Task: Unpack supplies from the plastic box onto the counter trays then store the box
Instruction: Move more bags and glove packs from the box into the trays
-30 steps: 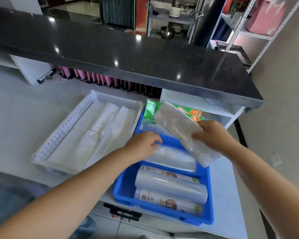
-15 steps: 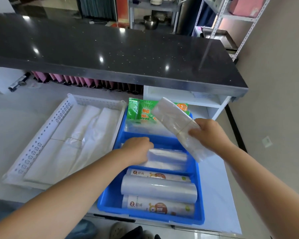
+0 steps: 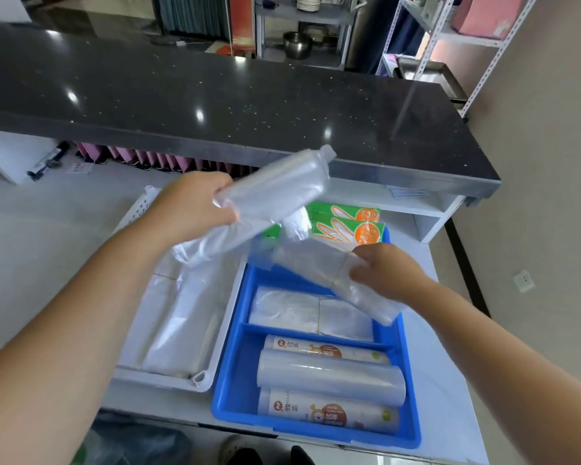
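My left hand (image 3: 192, 206) grips a bundle of clear plastic bags (image 3: 275, 193), lifted above the gap between the two trays. My right hand (image 3: 386, 266) holds a second clear bag bundle (image 3: 319, 263) low over the blue tray (image 3: 411, 391). The blue tray has compartments: one holds a flat clear bag pack (image 3: 309, 313), the nearest holds three rolls of plastic film (image 3: 329, 377), and green glove packets (image 3: 346, 226) lean at its far end. The white perforated tray (image 3: 202, 380) to the left holds folded white bags (image 3: 178, 317).
A black raised counter top (image 3: 215, 102) overhangs the far side of the white worktop (image 3: 31, 236). Pink folders (image 3: 155, 159) stand beneath it. A white open shelf (image 3: 426, 213) sits at the right end. Metal shelving (image 3: 450, 38) stands behind. The worktop's near edge runs just below the trays.
My left hand has lifted a clear bag bundle out of the blue tray and raised it up and left. My right hand has lowered its bundle toward the tray.
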The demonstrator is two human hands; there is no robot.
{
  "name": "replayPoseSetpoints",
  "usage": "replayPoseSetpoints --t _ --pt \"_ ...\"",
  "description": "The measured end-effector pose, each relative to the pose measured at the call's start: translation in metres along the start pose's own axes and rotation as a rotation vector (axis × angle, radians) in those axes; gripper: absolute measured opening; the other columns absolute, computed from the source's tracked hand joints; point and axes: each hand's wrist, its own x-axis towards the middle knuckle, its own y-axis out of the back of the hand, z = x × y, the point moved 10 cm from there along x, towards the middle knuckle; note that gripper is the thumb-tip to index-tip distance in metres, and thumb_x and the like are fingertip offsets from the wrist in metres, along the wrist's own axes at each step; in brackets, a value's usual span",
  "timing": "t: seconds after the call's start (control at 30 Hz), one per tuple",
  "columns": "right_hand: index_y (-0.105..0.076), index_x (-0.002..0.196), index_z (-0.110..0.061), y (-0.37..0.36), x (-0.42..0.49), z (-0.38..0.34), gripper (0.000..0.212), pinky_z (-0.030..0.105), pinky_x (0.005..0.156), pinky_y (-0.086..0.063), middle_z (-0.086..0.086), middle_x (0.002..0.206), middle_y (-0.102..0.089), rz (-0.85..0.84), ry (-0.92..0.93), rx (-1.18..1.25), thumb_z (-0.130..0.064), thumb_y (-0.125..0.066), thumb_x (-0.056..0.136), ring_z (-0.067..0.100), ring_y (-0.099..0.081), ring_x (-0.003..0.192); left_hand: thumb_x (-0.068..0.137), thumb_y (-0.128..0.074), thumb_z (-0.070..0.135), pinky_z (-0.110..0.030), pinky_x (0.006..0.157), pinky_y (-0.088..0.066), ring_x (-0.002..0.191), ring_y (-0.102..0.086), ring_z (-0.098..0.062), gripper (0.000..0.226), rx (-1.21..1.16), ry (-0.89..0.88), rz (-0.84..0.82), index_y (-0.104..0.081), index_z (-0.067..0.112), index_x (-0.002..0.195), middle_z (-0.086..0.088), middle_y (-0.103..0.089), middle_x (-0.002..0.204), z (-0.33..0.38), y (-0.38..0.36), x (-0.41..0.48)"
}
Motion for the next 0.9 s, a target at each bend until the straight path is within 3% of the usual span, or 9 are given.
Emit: replayPoseSetpoints --t 0.13,0.27,0.4,0.53,0.67,0.73,0.9 --pt "-0.062 0.103 -0.02 -0.05 0.003 -0.033 0.022 0.028 0.071 -0.038 0.004 0.111 -0.063 -0.201 0.146 -0.089 -0.027 -0.058 0.082 0.026 -0.058 0.104 0.069 -0.073 0.021 -0.031 0.054 -0.037 0.06 -0.05 -0.021 0.018 -0.035 0.091 0.041 -0.058 0.012 0.074 -0.009 -0.061 0.072 -0.033 0.018 -0.001" --pt "-0.062 0.099 -0.015 -0.092 0.004 -0.032 0.019 0.031 0.078 -0.042 0.005 0.11 -0.062 -0.443 0.133 -0.045 -0.022 -0.062 0.081 0.025 -0.057 0.105 0.069 -0.074 0.019 -0.027 0.051 -0.034 0.053 -0.047 -0.018 0.017 -0.122 0.124 -0.008 -0.058 0.013 0.072 -0.008 -0.062 0.068 -0.048 0.005 -0.007" --pt "-0.056 0.118 -0.018 -0.099 0.005 -0.029 0.034 0.033 0.083 -0.046 0.003 0.12 -0.061 -0.416 0.124 -0.132 -0.028 -0.058 0.086 0.024 -0.057 0.107 0.069 -0.074 0.02 -0.026 0.051 -0.036 0.052 -0.049 -0.016 0.017 -0.169 0.122 -0.05 -0.058 0.017 0.071 -0.004 -0.062 0.067 -0.049 -0.007 -0.006" --pt "-0.056 0.119 -0.029 -0.049 0.002 -0.029 0.032 0.032 0.078 -0.05 -0.003 0.114 -0.065 -0.114 0.13 -0.192 -0.03 -0.056 0.087 0.022 -0.061 0.1 0.068 -0.073 0.024 -0.025 0.051 -0.037 0.052 -0.051 -0.013 0.017 -0.17 0.091 -0.101 -0.059 0.018 0.073 -0.001 -0.063 0.067 -0.035 -0.016 0.001" --pt "-0.071 0.094 -0.021 0.072 -0.025 -0.021 0.018 0.033 0.064 -0.051 0.004 0.088 -0.074 0.54 0.076 0.077 -0.014 -0.057 0.086 0.029 -0.066 0.076 0.066 -0.073 0.022 -0.028 0.054 -0.04 0.058 -0.055 -0.017 0.016 -0.174 0.014 -0.144 -0.059 0.017 0.073 -0.002 -0.063 0.07 0.002 -0.029 0.01" --pt "-0.071 0.088 -0.015 0.111 -0.047 -0.015 0.015 0.034 0.061 -0.051 0.005 0.081 -0.073 0.765 0.087 0.171 -0.008 -0.058 0.084 0.026 -0.064 0.07 0.065 -0.073 0.022 -0.029 0.056 -0.043 0.06 -0.057 -0.015 0.016 -0.214 -0.036 -0.184 -0.06 0.019 0.072 0.003 -0.063 0.069 0.028 -0.045 0.01" --pt "-0.067 0.083 -0.011 0.119 -0.071 0.013 0.016 0.032 0.059 -0.048 0.003 0.08 -0.068 0.916 -0.006 0.311 -0.002 -0.055 0.082 0.022 -0.059 0.066 0.067 -0.073 0.016 -0.03 0.059 -0.04 0.067 -0.054 -0.018 0.016 -0.197 -0.17 -0.402 -0.058 0.014 0.072 -0.005 -0.062 0.074 0.075 -0.111 0.002"
